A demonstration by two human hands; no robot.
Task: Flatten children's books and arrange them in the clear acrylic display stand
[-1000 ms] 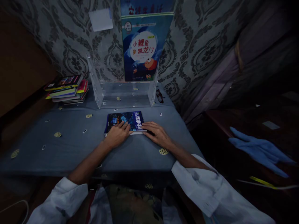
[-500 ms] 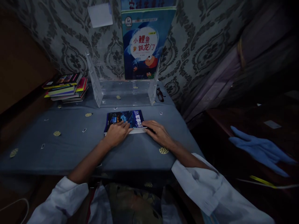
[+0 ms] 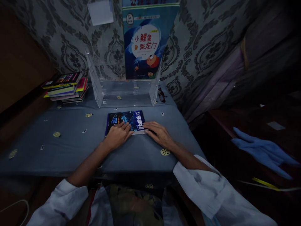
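Note:
A blue book [image 3: 125,119] lies flat on the table, its white page edge facing me. My left hand [image 3: 118,135] is on its near left part, fingers bent over the cover and thumb against the page edge. At the near right corner, my right hand [image 3: 158,133] has its fingers on the cover and its thumb along the edge. Both hands hold the book from above; their fingertips are apart from each other. Behind it stands a clear acrylic rack [image 3: 127,101] with a blue picture book [image 3: 145,47] upright in its upper part.
A stack of books [image 3: 64,88] sits at the back left of the cloth-covered table [image 3: 70,153]. Dark glasses [image 3: 161,95] lie right of the rack. Blue gloves [image 3: 263,150] rest on a dark surface at the right. A white card [image 3: 100,13] is on the patterned wall.
The white page edge of the blue book shows as a thinner strip, and its cover lies flatter. My hands have stayed almost in place. The view has shifted slightly.

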